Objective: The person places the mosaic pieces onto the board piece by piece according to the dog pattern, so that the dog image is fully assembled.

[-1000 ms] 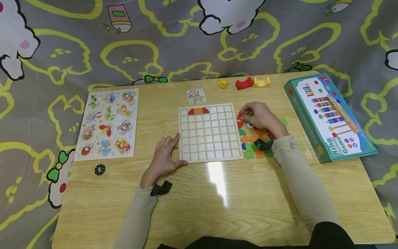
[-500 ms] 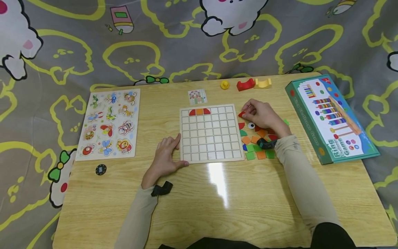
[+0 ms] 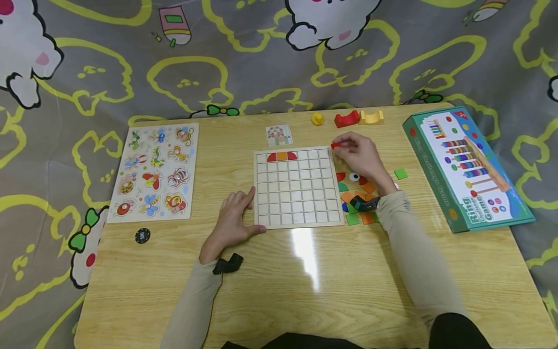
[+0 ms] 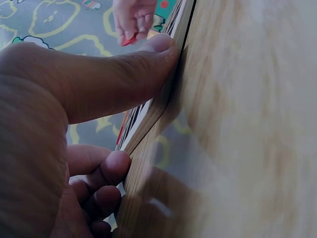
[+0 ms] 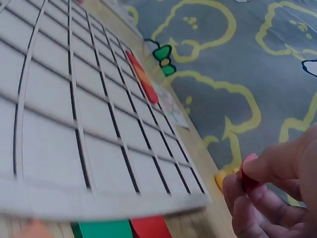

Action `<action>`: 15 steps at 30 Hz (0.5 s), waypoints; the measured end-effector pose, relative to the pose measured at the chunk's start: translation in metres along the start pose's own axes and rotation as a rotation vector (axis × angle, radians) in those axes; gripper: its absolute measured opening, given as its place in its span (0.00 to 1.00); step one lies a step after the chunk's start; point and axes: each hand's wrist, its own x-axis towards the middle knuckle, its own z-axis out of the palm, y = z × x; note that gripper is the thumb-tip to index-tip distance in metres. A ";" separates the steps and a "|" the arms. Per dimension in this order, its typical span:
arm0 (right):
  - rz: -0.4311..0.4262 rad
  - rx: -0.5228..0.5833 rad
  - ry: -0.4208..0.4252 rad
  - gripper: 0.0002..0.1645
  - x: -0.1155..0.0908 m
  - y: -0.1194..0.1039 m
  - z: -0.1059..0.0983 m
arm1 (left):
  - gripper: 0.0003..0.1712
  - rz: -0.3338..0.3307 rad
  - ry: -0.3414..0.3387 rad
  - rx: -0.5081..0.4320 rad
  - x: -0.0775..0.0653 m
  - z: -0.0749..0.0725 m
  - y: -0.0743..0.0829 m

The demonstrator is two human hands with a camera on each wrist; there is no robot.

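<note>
So, the right hand (image 3: 358,151) is the bit that's changing: compared with a second ago, it's moving off the loose pieces (image 3: 368,219) at about three to four o'clock and heading up to the one-to-two o'clock corner of the gridded board (image 3: 279,195). Its thumb and fingertips are pinching a red piece (image 3: 335,145), which is sitting just outside that corner, apart from the board in the right wrist view. I can't make out its full shape, since the fingers are covering too much.

Meanwhile the left hand (image 3: 231,220) is staying put at roughly eight o'clock, thumb and index finger spreading apart and resting against the board's two edges there. Looks like steadying to me.

Progress-wise, a red-orange-red row (image 3: 282,156) is lying in the grid's far row at eleven o'clock, same as before, with the picture card (image 3: 279,135) lying beyond it. My read is that the picking part is done for this piece and the placing isn't, as it's not touching any cell yet. Which cell it's meant for, I'm not seeing.
</note>
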 end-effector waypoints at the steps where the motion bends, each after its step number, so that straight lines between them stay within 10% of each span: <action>1: 0.016 0.040 0.009 0.17 0.000 -0.002 0.003 | 0.65 0.003 0.001 0.002 0.000 0.000 0.000; 15: 0.065 0.341 0.009 0.26 0.009 -0.031 0.034 | 0.65 0.003 -0.013 0.011 0.000 -0.001 -0.002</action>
